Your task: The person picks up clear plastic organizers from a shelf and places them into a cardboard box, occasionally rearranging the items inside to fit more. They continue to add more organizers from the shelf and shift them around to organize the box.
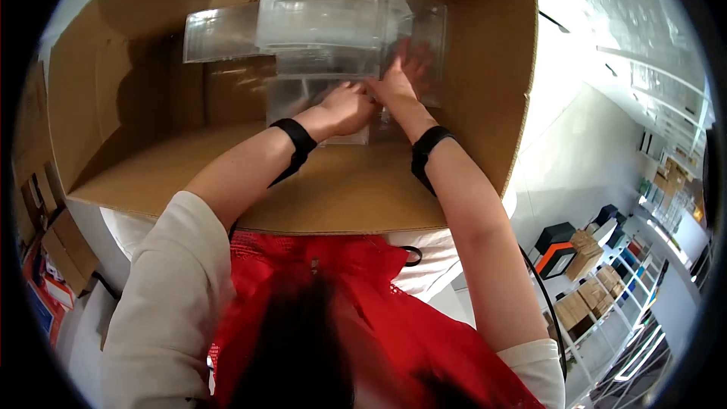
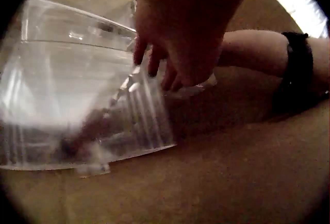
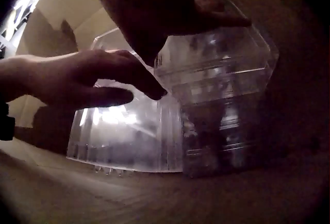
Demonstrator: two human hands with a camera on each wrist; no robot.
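Several clear plastic boxes lie together inside a large cardboard box. My left hand (image 1: 348, 108) is over the near clear box (image 2: 56, 90), its fingertips down at that box's right edge. In the right wrist view, the thumb and index finger of this hand (image 3: 87, 77) are apart, the index tip right at the seam between two boxes. My right hand (image 1: 401, 83) reaches over the right-hand clear box (image 3: 221, 74), fingers spread, and shows blurred in the head view. The two hands are close together at the seam.
Cardboard walls (image 1: 485, 98) surround the boxes, with the front edge (image 1: 341, 220) close to the person's body. Another clear piece (image 1: 223, 32) extends left of the upper clear box (image 1: 318, 19). A shelf rack with cartons (image 1: 591, 299) stands outside on the right.
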